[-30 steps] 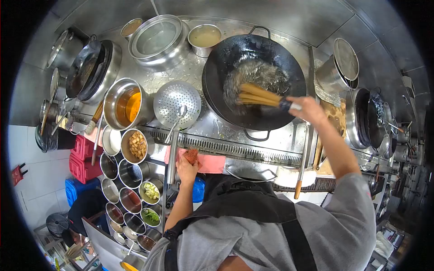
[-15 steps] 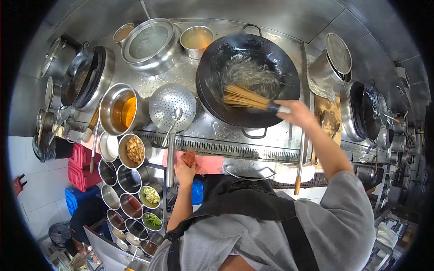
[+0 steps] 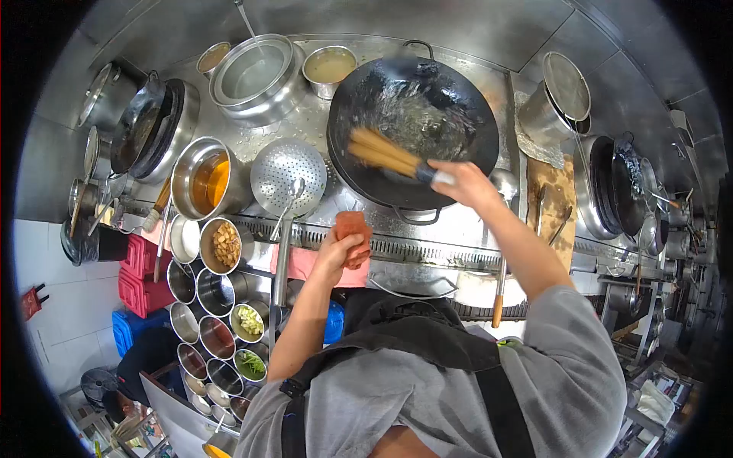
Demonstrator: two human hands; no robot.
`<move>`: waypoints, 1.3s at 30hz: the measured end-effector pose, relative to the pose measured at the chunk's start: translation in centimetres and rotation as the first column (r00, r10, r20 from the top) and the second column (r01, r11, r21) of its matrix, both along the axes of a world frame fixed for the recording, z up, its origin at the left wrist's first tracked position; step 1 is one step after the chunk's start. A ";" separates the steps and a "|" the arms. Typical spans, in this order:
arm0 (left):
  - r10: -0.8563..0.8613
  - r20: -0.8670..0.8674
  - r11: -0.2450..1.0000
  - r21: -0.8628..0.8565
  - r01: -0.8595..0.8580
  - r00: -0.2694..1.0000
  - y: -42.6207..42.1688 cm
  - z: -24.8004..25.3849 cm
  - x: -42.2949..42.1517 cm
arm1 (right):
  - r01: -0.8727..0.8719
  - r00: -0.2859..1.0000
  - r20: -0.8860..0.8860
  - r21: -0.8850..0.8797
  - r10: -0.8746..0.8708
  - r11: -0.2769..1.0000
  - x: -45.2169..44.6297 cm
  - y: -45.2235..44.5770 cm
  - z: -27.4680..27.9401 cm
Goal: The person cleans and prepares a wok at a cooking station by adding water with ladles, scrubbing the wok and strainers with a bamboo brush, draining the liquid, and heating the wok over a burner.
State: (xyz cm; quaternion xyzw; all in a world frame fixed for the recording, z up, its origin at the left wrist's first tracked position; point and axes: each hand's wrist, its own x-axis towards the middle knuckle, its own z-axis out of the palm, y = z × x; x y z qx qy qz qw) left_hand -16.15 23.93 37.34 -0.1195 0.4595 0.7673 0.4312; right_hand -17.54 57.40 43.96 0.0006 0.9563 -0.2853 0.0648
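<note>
Cloth (image 3: 353, 227) has moved in from the front edge of the counter (image 3: 467, 232), pinched in my left grip (image 3: 333, 255); brush (image 3: 391, 156) juts left from my clenched right grip (image 3: 463, 183).

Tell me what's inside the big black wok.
The wok holds rippled liquid and a motion-blurred brush gripped in the right hand. Whatever lies directly beneath the brush is covered and can't be seen.

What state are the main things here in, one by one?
Wok, uncovered, liquid inside.
Bamboo brush, gripped by right hand, blurred, tilted over the wok.
Reddish cloth, bunched in left hand.
Pink cloth, spread out, partly hidden.
Perforated skimmer, lying down, small ladle resting on it.
Amber-liquid pot, uncovered, partly filled.
Brown-chunk container, uncovered.
</note>
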 end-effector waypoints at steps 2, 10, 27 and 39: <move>-0.034 -0.085 0.999 -0.044 0.030 0.996 2.1 1.3 -0.1 | -0.022 0.995 0.102 0.055 0.016 0.998 3.0 5.0 1.0; 0.038 0.123 0.970 -0.243 -0.007 0.992 10.8 2.0 0.1 | 0.352 0.935 -0.157 0.318 -0.317 0.880 4.3 13.3 8.6; 0.228 -0.060 0.926 -0.295 -0.235 0.972 10.2 -2.2 -4.0 | 0.177 0.972 -0.199 0.260 -0.127 0.949 -9.2 -0.7 -0.6; -0.078 -0.158 0.919 -0.395 0.010 0.984 5.8 -1.5 -9.6 | 0.228 0.973 -0.115 0.403 -0.198 0.886 -9.4 7.0 3.7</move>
